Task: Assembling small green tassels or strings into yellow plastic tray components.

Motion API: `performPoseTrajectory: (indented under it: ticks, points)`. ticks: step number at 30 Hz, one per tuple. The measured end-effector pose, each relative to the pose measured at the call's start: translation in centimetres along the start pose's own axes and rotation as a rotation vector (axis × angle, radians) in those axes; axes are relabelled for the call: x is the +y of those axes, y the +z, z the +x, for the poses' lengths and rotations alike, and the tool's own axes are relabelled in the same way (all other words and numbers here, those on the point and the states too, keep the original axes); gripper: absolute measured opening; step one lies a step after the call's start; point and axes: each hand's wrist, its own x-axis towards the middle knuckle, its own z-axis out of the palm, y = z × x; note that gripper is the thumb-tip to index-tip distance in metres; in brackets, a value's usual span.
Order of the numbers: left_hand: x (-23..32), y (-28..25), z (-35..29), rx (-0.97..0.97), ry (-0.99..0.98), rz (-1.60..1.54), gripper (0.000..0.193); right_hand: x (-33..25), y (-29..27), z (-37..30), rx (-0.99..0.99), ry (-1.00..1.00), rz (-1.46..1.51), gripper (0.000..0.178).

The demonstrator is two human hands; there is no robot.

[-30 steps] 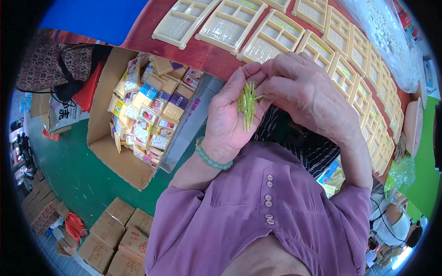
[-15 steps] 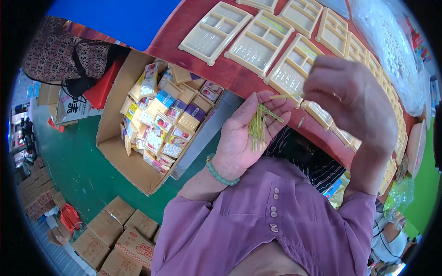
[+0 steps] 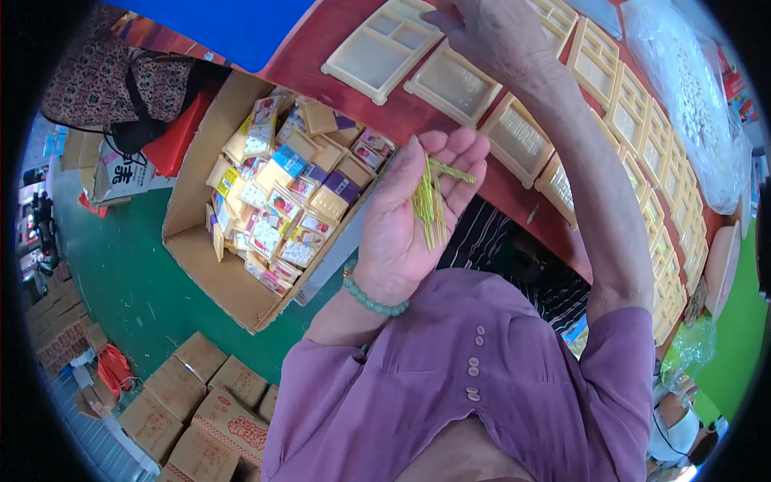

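Note:
Palm up and cupped, my left hand (image 3: 385, 233) holds a loose bundle of thin yellow-green strips (image 3: 428, 205). A green bead bracelet (image 3: 371, 302) circles that wrist. My right hand (image 3: 498, 36) reaches across the table to the top of the picture, over the upper end of a cream compartment tray (image 3: 351, 84) and its neighbour (image 3: 418, 87). Its fingertips look bent together beside the small compartments, partly cut off by the picture's edge; I cannot make out what they hold. My right forearm hides parts of other trays.
Rows of cream trays (image 3: 514, 165) cover the red table (image 3: 301, 68). At left, an open cardboard box (image 3: 213, 269) holds many filled packs. Closed cartons (image 3: 173, 386) stand on the green floor. A clear plastic bag (image 3: 679, 88) of small white pieces lies at far right.
My right hand has moved up and left, from beside my left palm to the far end of the trays. My left hand has shifted slightly up and left with the strips.

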Motion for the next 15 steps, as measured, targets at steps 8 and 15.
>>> performPoseTrajectory:
  ticks: [8,15]
  points:
    - [0.1,-0.7,0.4,-0.019,0.081,0.030,0.027,-2.0,-4.5,-7.8,-0.324,-0.172,0.554,0.014]
    - [-1.0,-0.5,0.6,-0.079,0.026,0.023,0.027,-3.2,-5.9,-10.2,-0.273,-0.178,0.262,0.027]
